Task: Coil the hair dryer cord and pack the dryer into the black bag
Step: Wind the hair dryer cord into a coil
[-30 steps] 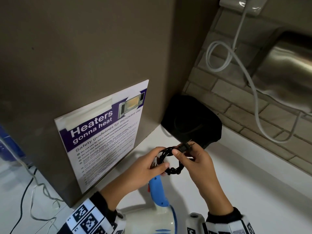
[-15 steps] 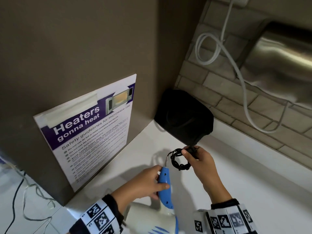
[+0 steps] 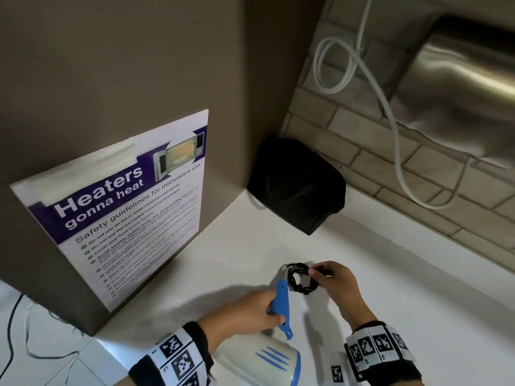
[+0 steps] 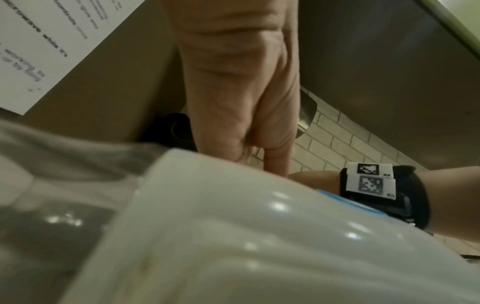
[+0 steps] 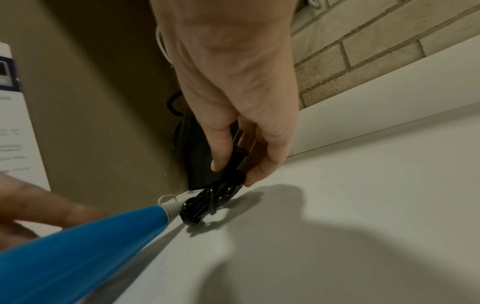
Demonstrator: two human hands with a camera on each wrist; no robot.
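Observation:
The white hair dryer (image 3: 263,363) with a blue handle (image 3: 281,305) lies on the white counter (image 3: 404,296). My left hand (image 3: 250,310) grips the blue handle; in the left wrist view the dryer body (image 4: 259,236) fills the foreground. The black cord (image 3: 299,278) is wound into a small coil just past the handle's end. My right hand (image 3: 331,280) pinches the coil together with the plug; the right wrist view shows its fingers (image 5: 221,156) curled round the cord (image 5: 215,197). The black bag (image 3: 298,185) stands in the far corner, beyond both hands.
A brown cabinet side with a microwave safety poster (image 3: 119,207) rises on the left. A white cable (image 3: 390,118) loops down the brick wall behind the counter. A steel appliance (image 3: 462,87) hangs at the upper right. Thin cables (image 3: 16,338) trail at the lower left.
My left hand has let go of the coil and taken the blue handle. The right hand keeps the coil and plug, now lower and nearer the counter. The head view has tilted.

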